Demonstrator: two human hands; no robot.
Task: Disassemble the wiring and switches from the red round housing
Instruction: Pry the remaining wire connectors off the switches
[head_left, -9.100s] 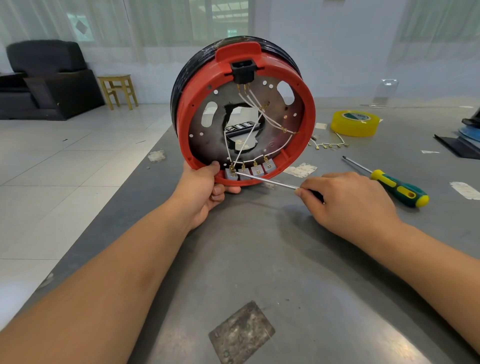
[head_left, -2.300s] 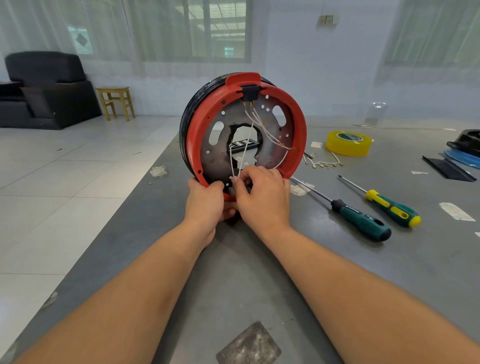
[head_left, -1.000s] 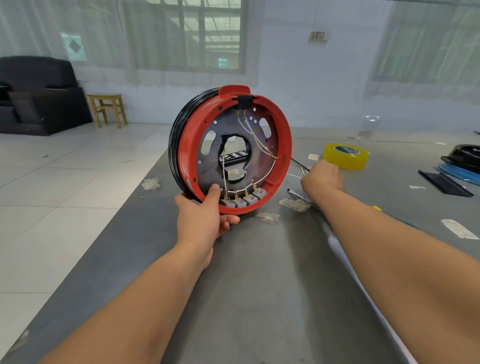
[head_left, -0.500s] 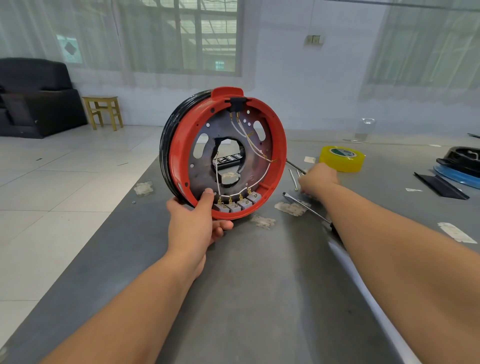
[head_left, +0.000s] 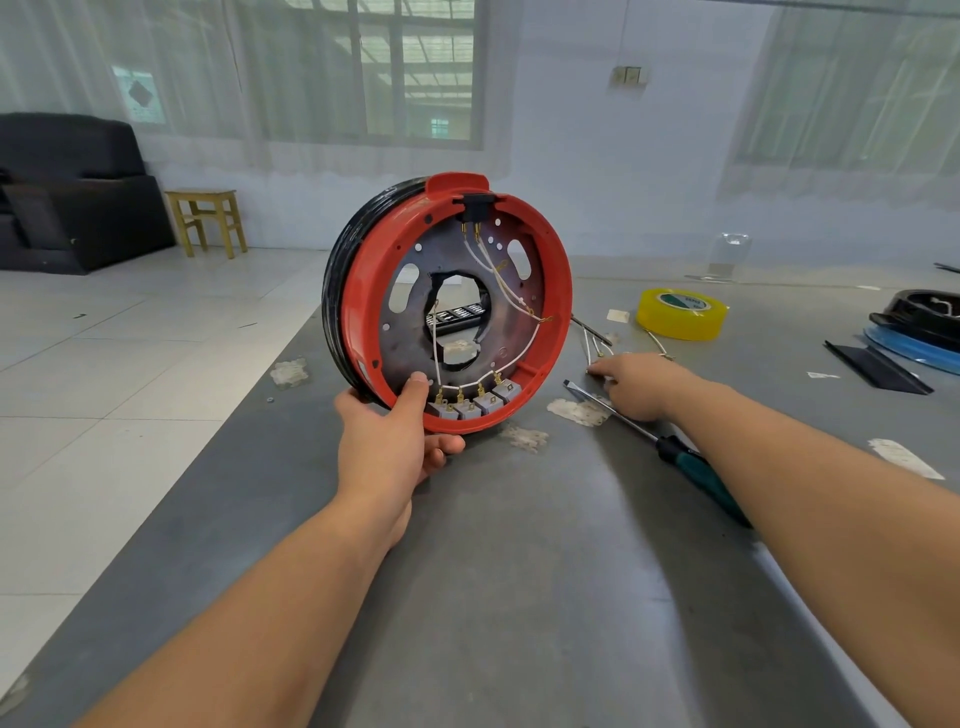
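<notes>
Housing stands on edge on the grey table; my left hand grips its lower rim, thumb inside. Right of the housing, my right hand lies loosely open over loose wires. I judge four switches remain; next, the screwdriver.

housing: 1 | switches: 4 | screwdriver: 1 | tape roll: 1 | stool: 1

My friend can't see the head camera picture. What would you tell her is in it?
A left hand holds a red round housing upright on a grey table. Inside are white wires and grey switches. The right hand reaches toward loose wires beside a screwdriver.
</notes>
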